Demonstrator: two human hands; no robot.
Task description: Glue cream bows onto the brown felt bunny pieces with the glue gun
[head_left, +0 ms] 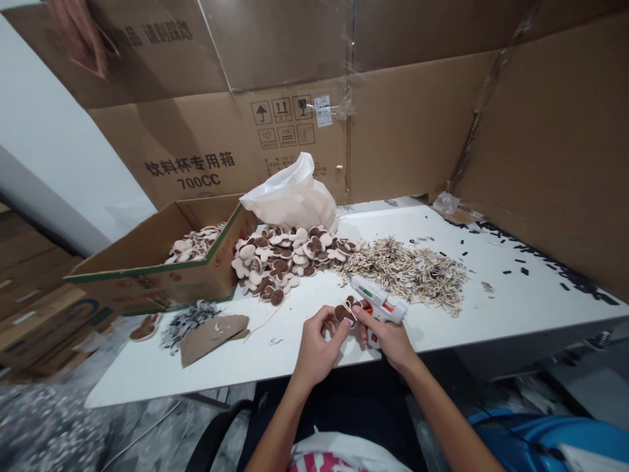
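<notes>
My left hand (317, 344) pinches a small brown felt piece (344, 317) with a pale edge, held just above the table's front edge. A cream cord bow (348, 305) lies against its brown face, and a small white patch shows below it. My right hand (390, 337) is wrapped round a white hot glue gun (376, 298), while its thumb and finger touch the bow. Beyond my hands lies a heap of cream-and-brown felt pieces (280, 259). To its right is a pile of short cream cord bits (403, 269).
A cardboard box (147, 282) holding more felt pieces stands at the left. A white plastic bag (295, 196) sits behind the heap. Black strips (523, 271) lie scattered right; dark shreds (189, 324) and a cardboard scrap (213, 337) lie left. Another person's hand (81, 33) hangs at upper left.
</notes>
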